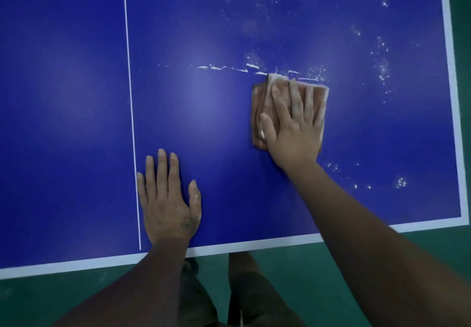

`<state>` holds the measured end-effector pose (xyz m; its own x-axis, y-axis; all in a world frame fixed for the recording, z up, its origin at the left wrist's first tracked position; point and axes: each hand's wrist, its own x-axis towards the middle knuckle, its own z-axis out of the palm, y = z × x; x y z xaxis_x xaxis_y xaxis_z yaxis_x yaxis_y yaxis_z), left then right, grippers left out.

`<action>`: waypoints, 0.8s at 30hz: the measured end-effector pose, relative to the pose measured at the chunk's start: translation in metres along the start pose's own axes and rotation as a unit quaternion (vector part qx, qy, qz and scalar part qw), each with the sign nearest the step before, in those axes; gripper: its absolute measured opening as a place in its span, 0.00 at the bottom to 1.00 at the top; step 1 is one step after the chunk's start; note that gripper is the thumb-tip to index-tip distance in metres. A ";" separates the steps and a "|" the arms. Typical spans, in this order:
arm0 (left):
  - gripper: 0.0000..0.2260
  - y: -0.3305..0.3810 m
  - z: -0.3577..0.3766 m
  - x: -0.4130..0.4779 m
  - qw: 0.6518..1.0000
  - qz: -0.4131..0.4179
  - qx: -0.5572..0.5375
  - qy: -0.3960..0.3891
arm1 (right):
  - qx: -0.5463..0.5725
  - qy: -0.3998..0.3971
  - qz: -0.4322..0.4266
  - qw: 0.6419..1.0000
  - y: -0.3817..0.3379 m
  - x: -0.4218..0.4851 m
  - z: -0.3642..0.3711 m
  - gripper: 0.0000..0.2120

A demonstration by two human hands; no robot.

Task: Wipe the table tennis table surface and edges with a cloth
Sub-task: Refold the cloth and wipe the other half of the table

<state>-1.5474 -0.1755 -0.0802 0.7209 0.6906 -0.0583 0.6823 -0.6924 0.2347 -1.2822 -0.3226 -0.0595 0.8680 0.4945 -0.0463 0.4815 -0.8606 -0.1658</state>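
Note:
The blue table tennis table [204,33] fills the view, with a white centre line [130,97] and white edge bands at the near and right sides. My right hand [293,127] presses flat, fingers straight, on a folded pinkish-brown cloth [260,102] right of the middle. A ridge of white powder [229,68] lies just beyond the cloth's far edge. My left hand [168,199] rests flat on the bare table near the front edge, beside the centre line.
White powder specks [382,66] are scattered over the far and right parts of the table, with a few near the right front corner [400,182]. Green floor [293,270] lies below the near edge [254,245] and beyond the right edge. My legs stand against the near edge.

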 end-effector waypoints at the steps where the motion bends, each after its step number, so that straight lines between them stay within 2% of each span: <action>1: 0.33 0.000 0.001 0.000 1.000 0.000 -0.001 0.001 | 0.001 0.014 -0.015 1.000 0.000 -0.017 0.003 0.30; 4: 0.33 -0.001 0.003 0.000 1.000 0.001 0.000 0.009 | 0.004 0.021 -0.048 0.999 0.005 -0.087 0.013 0.30; 7: 0.33 -0.002 0.005 -0.001 1.000 0.003 -0.001 0.012 | -0.008 -0.021 -0.044 0.999 0.026 -0.162 0.016 0.32; 10: 0.32 -0.002 0.006 -0.001 1.000 0.001 -0.004 0.014 | -0.018 -0.044 -0.042 0.998 0.057 -0.189 0.011 0.32; 13: 0.32 -0.002 0.006 0.000 1.000 0.000 -0.002 0.009 | -0.024 -0.034 -0.037 0.998 0.071 -0.157 0.006 0.32; 18: 0.32 0.001 0.005 0.000 1.000 -0.002 0.006 0.005 | -0.036 0.033 0.001 0.999 0.081 -0.048 0.004 0.30; 21: 0.32 0.002 0.003 -0.001 1.000 -0.005 -0.004 0.007 | -0.019 0.009 0.044 0.999 0.077 0.006 -0.003 0.31; 24: 0.32 0.002 0.001 -0.002 1.000 -0.007 -0.012 0.007 | -0.018 0.010 0.044 0.999 0.066 -0.002 -0.004 0.31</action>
<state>-1.5472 -0.1780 -0.0806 0.7090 0.7035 -0.0484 0.6893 -0.6769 0.2581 -1.2514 -0.3813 -0.0663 0.9091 0.4147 -0.0388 0.4073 -0.9046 -0.1257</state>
